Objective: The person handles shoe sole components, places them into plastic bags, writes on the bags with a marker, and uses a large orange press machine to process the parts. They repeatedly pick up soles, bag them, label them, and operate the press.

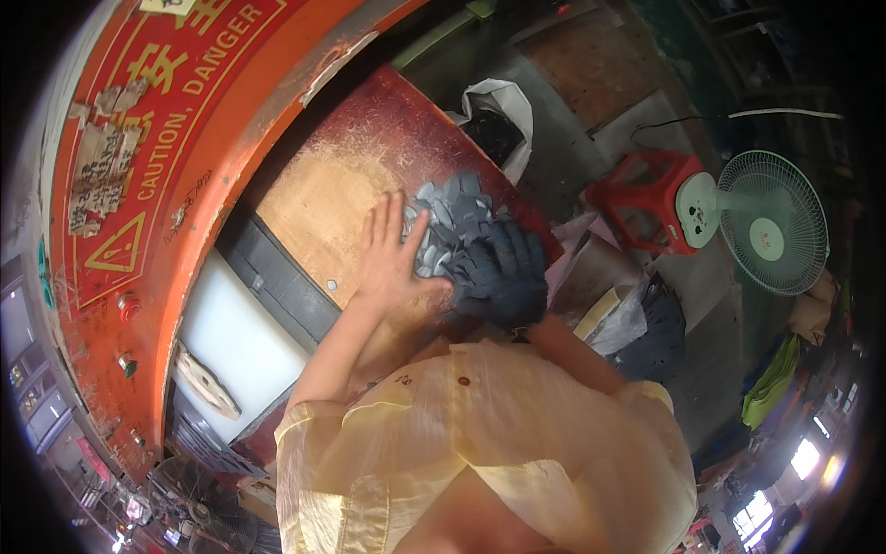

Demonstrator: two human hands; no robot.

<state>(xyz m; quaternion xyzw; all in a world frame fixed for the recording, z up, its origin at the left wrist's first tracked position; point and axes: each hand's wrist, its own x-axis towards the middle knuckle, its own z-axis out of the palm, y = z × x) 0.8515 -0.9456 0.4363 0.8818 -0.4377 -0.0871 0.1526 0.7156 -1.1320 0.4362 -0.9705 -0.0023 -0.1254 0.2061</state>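
Note:
A heap of small flat grey pieces (pixel 450 208), cut to rounded shapes, lies on a worn red tabletop (pixel 406 120). My left hand (pixel 392 263) is bare and rests with fingers spread against the heap's left side, partly on the bare tan patch (pixel 314 198). On the right side, my right hand (pixel 506 277) wears a dark glove and lies over the pieces with its fingers stretched out. Between the two hands the pieces are bunched together. What lies under the gloved palm is hidden.
At left stands an orange machine (pixel 217 166) with a red warning sign and buttons. Beside the table are a white open bag (pixel 508 102), a red stool (pixel 641 189) and a fan (pixel 773 222). A white slab (pixel 240 323) and a dark strip (pixel 281 272) lie by the machine.

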